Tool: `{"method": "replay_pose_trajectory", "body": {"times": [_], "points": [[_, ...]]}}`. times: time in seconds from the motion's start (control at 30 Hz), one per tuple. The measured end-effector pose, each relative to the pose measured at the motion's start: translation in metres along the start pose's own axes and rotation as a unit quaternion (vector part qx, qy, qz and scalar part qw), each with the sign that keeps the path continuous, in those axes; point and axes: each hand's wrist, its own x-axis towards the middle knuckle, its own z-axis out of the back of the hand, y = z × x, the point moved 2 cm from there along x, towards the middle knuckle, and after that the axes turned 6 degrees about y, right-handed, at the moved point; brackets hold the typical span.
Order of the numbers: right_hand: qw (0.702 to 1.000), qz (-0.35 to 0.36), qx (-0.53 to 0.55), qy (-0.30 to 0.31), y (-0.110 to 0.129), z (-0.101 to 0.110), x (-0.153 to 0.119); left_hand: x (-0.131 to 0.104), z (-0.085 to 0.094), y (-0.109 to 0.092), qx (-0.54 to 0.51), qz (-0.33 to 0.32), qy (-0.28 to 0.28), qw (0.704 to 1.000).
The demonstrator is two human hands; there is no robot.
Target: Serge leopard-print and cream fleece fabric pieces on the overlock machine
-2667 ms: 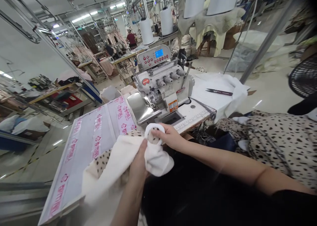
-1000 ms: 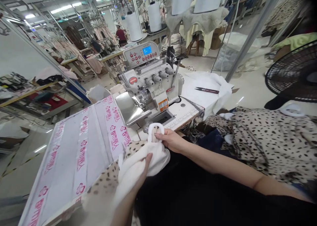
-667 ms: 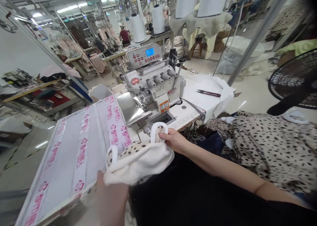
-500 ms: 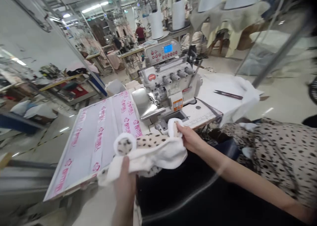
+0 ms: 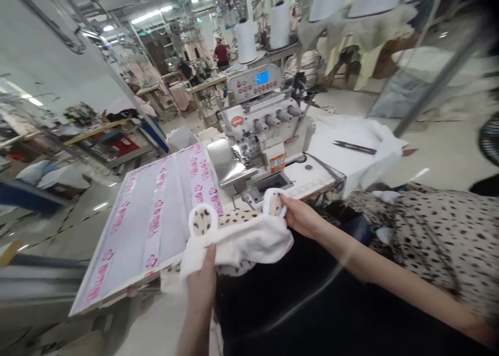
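My left hand (image 5: 201,283) pinches a spotted, white-edged cloth (image 5: 253,240) and my right hand (image 5: 303,216) grips its far ear (image 5: 274,205), stretching it before the sewing machine (image 5: 268,122), a hold seemingly calling for paired movement, though the left fingertips are partly hidden.

Your hooded piece (image 5: 249,241): soft fuzzy cloth, matt. Machine's left cover (image 5: 226,161): glossy smooth metal. Far thread cones (image 5: 246,41): matt.
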Motion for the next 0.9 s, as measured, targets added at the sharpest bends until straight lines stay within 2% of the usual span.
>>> {"method": "replay_pose_trajectory", "body": {"times": [0.07, 0.13, 0.17, 0.2, 0.23, 0.27, 0.33, 0.37, 0.43, 0.53, 0.63, 0.67, 0.73, 0.8, 0.83, 0.9], "points": [[1.000, 0.005, -0.007, 0.014, 0.002, -0.002, -0.001, -0.010, 0.006, -0.004, 0.093, 0.050, 0.140, 0.984], [0.999, -0.005, -0.030, 0.031, 0.003, -0.005, -0.002, -0.024, 0.012, -0.012, 0.166, 0.093, 0.312, 0.931], [0.998, -0.016, -0.044, 0.042, 0.002, -0.007, -0.003, -0.031, 0.014, -0.018, 0.180, 0.102, 0.381, 0.901], [0.997, -0.028, -0.057, 0.053, 0.001, -0.010, -0.004, -0.035, 0.014, -0.026, 0.183, 0.100, 0.420, 0.883], [0.995, -0.038, -0.068, 0.066, -0.002, -0.014, -0.004, -0.037, 0.012, -0.034, 0.178, 0.083, 0.427, 0.883], [0.992, -0.045, -0.081, 0.081, -0.006, -0.018, -0.005, -0.034, 0.007, -0.042, 0.172, 0.047, 0.395, 0.901], [0.984, -0.049, -0.125, 0.114, -0.013, -0.028, -0.007, -0.023, -0.009, -0.055, 0.167, -0.054, 0.272, 0.946], [0.977, -0.045, -0.160, 0.131, -0.016, -0.032, -0.008, -0.015, -0.020, -0.058, 0.174, -0.102, 0.224, 0.954], [0.955, -0.028, -0.246, 0.161, -0.018, -0.038, -0.010, -0.001, -0.044, -0.055, 0.167, -0.136, 0.225, 0.950], [0.925, 0.037, -0.351, 0.143, -0.007, -0.031, -0.017, 0.013, -0.064, -0.041, 0.111, -0.126, 0.240, 0.956], [0.906, 0.107, -0.408, 0.034, 0.008, 0.002, -0.028, 0.018, -0.061, -0.030, 0.023, -0.086, 0.224, 0.970], [0.908, 0.092, -0.408, -0.003, 0.008, 0.016, -0.032, 0.018, -0.058, -0.029, -0.010, -0.073, 0.219, 0.973], [0.929, -0.014, -0.366, -0.043, -0.003, 0.040, -0.039, 0.016, -0.052, -0.028, -0.050, -0.059, 0.209, 0.975], [0.943, -0.126, -0.305, -0.036, -0.023, 0.052, -0.046, 0.008, -0.049, -0.029, -0.043, -0.055, 0.199, 0.977], [0.948, -0.148, -0.280, -0.022, -0.033, 0.051, -0.049, 0.001, -0.051, -0.031, -0.021, -0.053, 0.203, 0.978], [0.967, -0.115, -0.226, -0.001, -0.047, 0.041, -0.050, -0.020, -0.056, -0.036, 0.032, -0.062, 0.240, 0.968]]}}
